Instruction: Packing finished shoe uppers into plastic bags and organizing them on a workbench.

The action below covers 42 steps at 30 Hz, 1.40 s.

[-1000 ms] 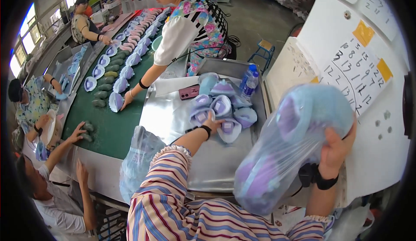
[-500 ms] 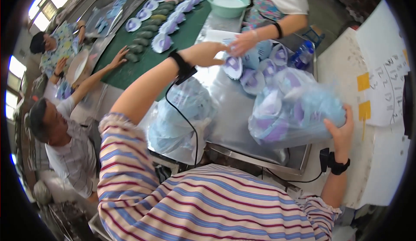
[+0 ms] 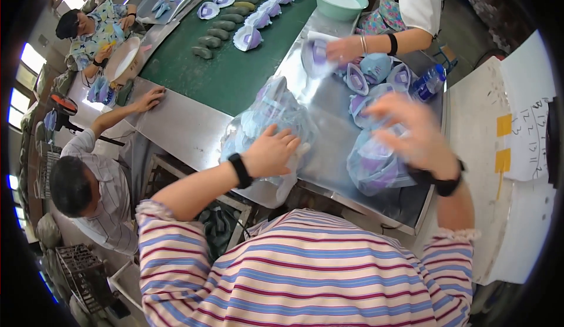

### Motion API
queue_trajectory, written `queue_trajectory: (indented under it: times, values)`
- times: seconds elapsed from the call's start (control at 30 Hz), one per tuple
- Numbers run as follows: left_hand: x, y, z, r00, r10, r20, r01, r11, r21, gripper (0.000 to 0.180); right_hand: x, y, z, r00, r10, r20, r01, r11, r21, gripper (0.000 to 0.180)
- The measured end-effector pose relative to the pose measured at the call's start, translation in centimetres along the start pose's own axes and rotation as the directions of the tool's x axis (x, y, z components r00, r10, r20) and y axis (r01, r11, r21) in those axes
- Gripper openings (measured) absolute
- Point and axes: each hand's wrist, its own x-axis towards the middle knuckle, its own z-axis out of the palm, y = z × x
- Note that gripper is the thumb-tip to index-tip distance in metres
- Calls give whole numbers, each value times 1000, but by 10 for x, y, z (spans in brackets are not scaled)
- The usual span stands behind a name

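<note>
My left hand (image 3: pixel 271 153) lies with fingers spread on a clear plastic bag (image 3: pixel 267 112) packed with pale blue pieces, near the corner of the metal table. Blurred by motion, my right hand (image 3: pixel 414 133) hovers over a second clear bag (image 3: pixel 376 165) with purple and blue pieces inside. Its fingers look apart and I see nothing in them. Past this bag, loose blue-and-purple cup-shaped moulded pieces (image 3: pixel 356 79) are clustered on the table. A co-worker's hand (image 3: pixel 343 49), also smeared, is at a white and purple piece (image 3: pixel 317 56) there.
A green belt (image 3: pixel 200 86) carries rows of moulded pieces. A green basin (image 3: pixel 339 2) stands at the far edge, a blue bottle (image 3: pixel 429 83) at the right. Another person's hand (image 3: pixel 148 99) rests at the belt's left edge. A white panel (image 3: pixel 479 127) borders the right side.
My left hand has come back from beside the co-worker's hand onto the left bag. My right hand has left the right bag's end and moved over it. The hand on the belt has drawn back.
</note>
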Motion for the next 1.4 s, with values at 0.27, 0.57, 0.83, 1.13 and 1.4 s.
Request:
queue_trajectory:
  times: [0.27, 0.57, 0.83, 1.13, 1.4]
  values:
    - [-1, -51, -9, 799, -517, -307, 471, 856, -213, 24, 49, 81, 129, 951, 11, 309, 91, 946, -312, 41]
    - [-58, -21, 9, 671, -731, -125, 327, 443, -835, 23, 65, 4, 121, 855, -258, -449, 355, 923, 147, 5]
    - [-51, -10, 31, 569, -761, -311, 87, 431, -898, 30, 83, 48, 196, 985, -171, -38, 161, 969, -189, 30]
    - [-84, -48, 38, 606, -660, -444, 537, 751, -384, 19, 70, -11, 73, 992, 9, 123, -38, 970, 239, 23]
    - [-54, -39, 11, 642, -508, -574, 250, 846, -470, 23, 113, 148, 154, 897, -440, -36, 438, 898, -53, 33]
